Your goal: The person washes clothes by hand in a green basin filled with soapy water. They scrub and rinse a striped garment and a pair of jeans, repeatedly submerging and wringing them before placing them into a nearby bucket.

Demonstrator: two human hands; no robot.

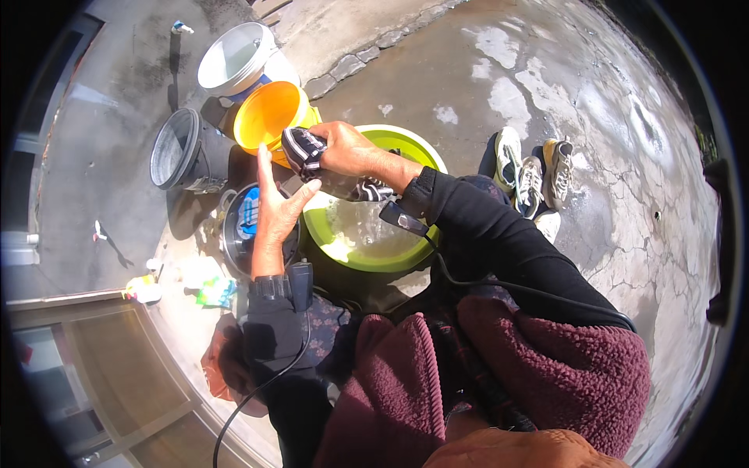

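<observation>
My right hand (349,150) grips a black shoe (301,150) with white stripes, held over the left rim of a lime-green basin (421,145). My left hand (275,209) is just below and left of the shoe, fingers stretched and thumb apart. Whether its thumb or fingertips touch the shoe, I cannot tell. Cloudy water (367,230) with foam lies in the basin. Another black-and-white striped piece (370,189) shows below my right wrist, partly hidden by that arm, so its kind is unclear.
Left of the basin stand a yellow bucket (273,113), a white bucket (232,58), a dark grey bucket (173,148) and a dark tub (234,246) holding something blue. Several light-coloured shoes (530,183) are on the concrete at right. Cables run from both wrists.
</observation>
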